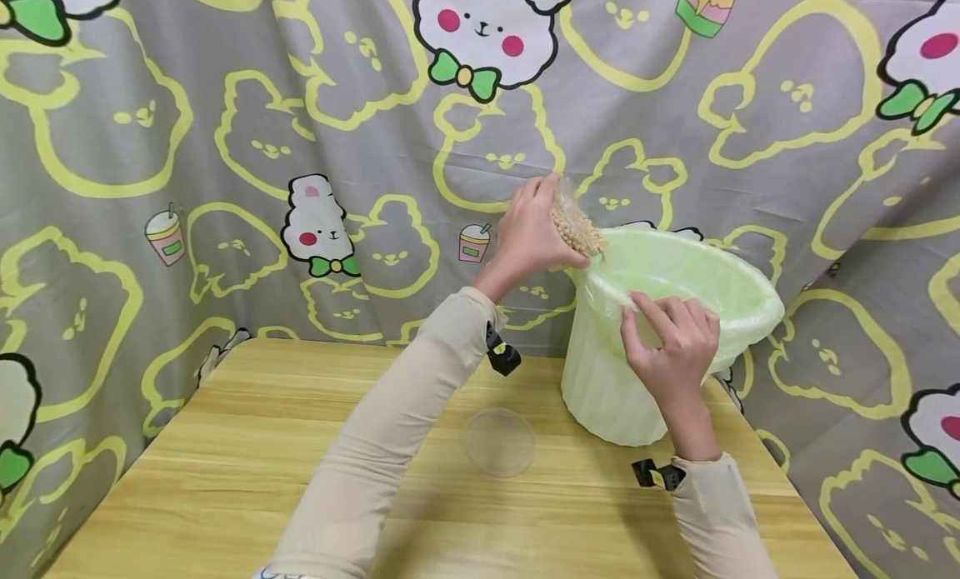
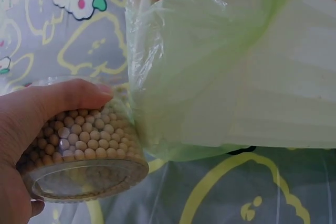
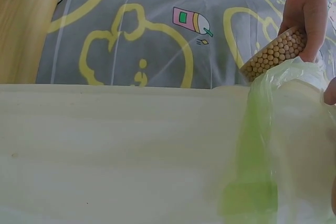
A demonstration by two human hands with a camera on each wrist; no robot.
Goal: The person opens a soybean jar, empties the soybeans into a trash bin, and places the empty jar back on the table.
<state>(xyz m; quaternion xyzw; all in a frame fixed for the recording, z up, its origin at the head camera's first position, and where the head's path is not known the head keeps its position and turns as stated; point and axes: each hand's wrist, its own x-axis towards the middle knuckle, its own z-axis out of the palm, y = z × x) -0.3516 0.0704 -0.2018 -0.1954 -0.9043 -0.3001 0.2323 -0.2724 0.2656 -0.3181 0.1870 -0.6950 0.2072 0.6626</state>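
Note:
My left hand [image 1: 529, 231] grips a clear jar [image 1: 572, 219] of pale round beans, tipped on its side at the left rim of a white ribbed bin [image 1: 611, 387]. In the left wrist view, the beans [image 2: 86, 137] show through the jar wall, and the jar's base faces the camera. A thin pale green plastic bag [image 1: 750, 312] lines the bin and folds over its rim. At the near rim, my right hand [image 1: 675, 346] pinches the bag's edge between thumb and forefinger. The jar's mouth is hidden in the left wrist view.
A clear round lid [image 1: 499, 442] lies flat on the wooden table [image 1: 262, 446], left of the bin. Behind the table hangs a grey patterned curtain [image 1: 390, 162], close to the bin's back and right side.

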